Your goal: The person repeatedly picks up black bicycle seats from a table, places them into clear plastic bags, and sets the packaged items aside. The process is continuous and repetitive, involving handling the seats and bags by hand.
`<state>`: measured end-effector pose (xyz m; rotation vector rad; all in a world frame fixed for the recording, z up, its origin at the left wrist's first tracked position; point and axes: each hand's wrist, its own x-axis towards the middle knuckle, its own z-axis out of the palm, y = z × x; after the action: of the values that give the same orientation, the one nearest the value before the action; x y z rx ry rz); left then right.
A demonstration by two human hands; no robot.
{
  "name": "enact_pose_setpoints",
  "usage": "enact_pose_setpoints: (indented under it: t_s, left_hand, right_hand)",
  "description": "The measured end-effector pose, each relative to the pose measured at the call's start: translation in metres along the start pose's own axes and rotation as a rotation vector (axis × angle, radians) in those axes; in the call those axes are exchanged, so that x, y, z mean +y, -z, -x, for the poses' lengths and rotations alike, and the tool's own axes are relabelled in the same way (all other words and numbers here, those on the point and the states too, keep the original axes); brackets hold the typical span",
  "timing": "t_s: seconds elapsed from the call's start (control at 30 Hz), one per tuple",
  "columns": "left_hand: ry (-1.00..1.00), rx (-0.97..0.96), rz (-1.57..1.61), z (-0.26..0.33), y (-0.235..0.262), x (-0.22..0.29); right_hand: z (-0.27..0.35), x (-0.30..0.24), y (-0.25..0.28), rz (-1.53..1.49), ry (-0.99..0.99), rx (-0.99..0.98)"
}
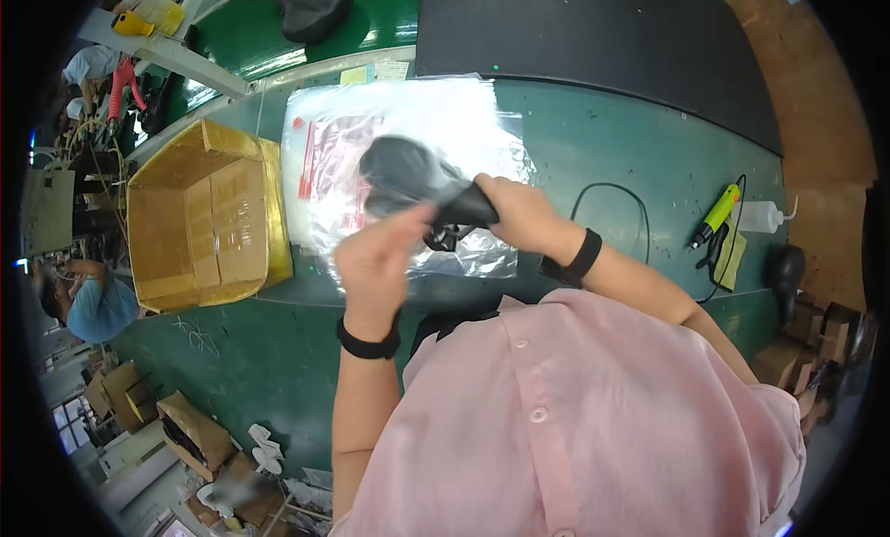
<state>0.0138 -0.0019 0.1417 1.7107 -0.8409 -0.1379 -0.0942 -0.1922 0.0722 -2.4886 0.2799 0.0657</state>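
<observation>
Two bare hands meet above the green worktable (603, 138), each wrist wearing a black band. Nearest, the left hand (375, 259) is raised with its fingers closed on the clear plastic bag (408, 134) at the near edge of the dark object. The right hand (524, 213), just right of it, is wrapped firmly around the black handle of that dark handheld device (417, 180), whose rounded grey head points left and far, held above the bag. Left of the bag sits an open cardboard box (209, 217). Well to the right lie a yellow-green powered screwdriver (716, 213) and a clear squeeze bottle (762, 215). Farthest, a black mat (593, 37) covers the table's far side.
</observation>
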Motion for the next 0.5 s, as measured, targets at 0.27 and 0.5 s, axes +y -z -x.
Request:
enact_pose_setpoints:
  t_s: [0.27,0.5]
  left_hand:
    - [0.002,-0.622,0.114,0.021,-0.045,0.059]
    - [0.066,-0.849,0.434,-0.007,-0.098,0.058]
  right_hand:
    - [0.027,-0.001,0.020,-1.211,-0.262,-0.018]
    - [-0.011,0.006,0.064,-1.228,-0.524,0.270]
